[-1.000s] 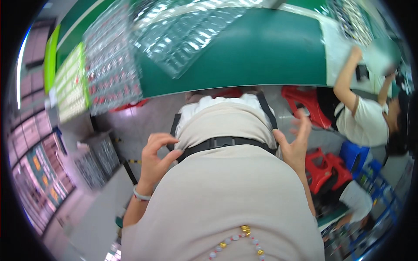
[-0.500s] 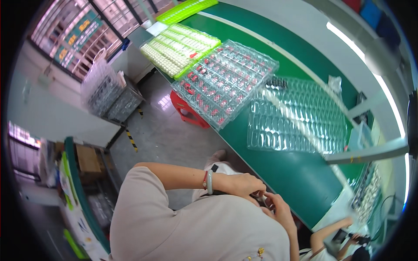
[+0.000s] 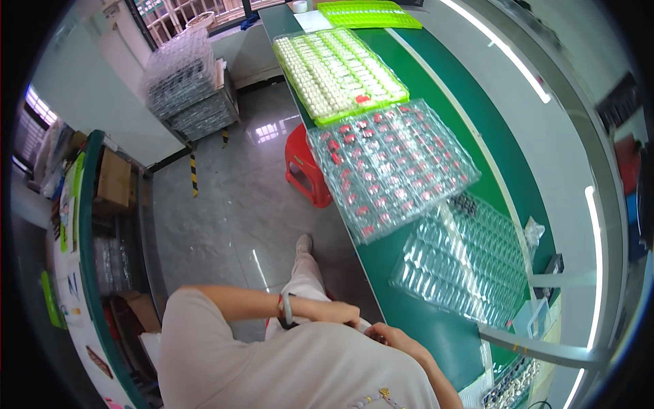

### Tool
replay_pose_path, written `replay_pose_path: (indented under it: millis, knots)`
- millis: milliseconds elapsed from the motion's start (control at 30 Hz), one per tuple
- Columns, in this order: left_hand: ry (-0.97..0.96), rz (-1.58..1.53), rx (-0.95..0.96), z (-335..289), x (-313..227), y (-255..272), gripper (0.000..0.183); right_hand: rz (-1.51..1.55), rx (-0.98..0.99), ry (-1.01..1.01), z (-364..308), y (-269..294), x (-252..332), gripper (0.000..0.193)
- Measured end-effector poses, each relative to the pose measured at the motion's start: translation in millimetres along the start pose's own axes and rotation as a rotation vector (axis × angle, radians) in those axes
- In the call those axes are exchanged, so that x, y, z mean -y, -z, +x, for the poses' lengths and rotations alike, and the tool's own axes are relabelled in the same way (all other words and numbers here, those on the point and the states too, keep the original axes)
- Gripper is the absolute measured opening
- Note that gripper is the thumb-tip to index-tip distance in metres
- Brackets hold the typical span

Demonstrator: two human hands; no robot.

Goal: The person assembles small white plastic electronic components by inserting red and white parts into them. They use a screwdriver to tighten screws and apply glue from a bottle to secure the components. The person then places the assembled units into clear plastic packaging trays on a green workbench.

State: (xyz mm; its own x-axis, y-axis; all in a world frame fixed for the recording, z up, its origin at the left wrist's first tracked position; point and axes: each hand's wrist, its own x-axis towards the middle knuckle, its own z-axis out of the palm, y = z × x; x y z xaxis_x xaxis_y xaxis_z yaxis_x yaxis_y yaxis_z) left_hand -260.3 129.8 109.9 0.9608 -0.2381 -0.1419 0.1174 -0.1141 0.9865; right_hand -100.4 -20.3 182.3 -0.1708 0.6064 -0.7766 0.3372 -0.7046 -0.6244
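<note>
My left hand [image 3: 338, 314], a pale bangle on its wrist, is held at my waist with fingers curled inward. Just to its right, my right hand [image 3: 392, 335] is bent toward it, also with curled fingers. A small gap shows between the two. My shirt hides the fingertips, so anything they pinch cannot be made out. Neither hand touches the clear plastic tray with red pieces [image 3: 402, 167], which overhangs the edge of the green table [image 3: 436, 344]. Beside that tray lies another clear tray [image 3: 470, 262] with dark pieces at one corner.
A lime-green tray [image 3: 402, 94] of white pieces lies at the far end, before another lime-green tray [image 3: 371, 15]. A red stool [image 3: 310, 167] stands beside the table. Stacked clear trays [image 3: 184, 75] are at far left, and a shelf rack [image 3: 92, 177] stands left. A grey bar [image 3: 545, 351] crosses the right side.
The whole view has turned, bringing more floor and the stool into sight. My hands, touching or nearly so before, are slightly apart and lower in the picture. A person at lower right has left view.
</note>
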Motion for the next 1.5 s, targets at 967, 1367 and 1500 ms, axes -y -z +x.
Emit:
replay_pose_path:
  millis: [967,1367,1500]
  knots:
    - [0.831,-0.013,-0.437,-162,-80,294,0.04,-0.156,0.172,0.416,239,124,280,0.046]
    - [0.614,-0.217,-0.107,-116,-12,398,0.044,0.524,-0.148,0.17,278,148,270,0.039]
    - [0.631,-0.282,0.072,-127,23,449,0.042,0.709,-0.205,0.034,309,142,299,0.036]
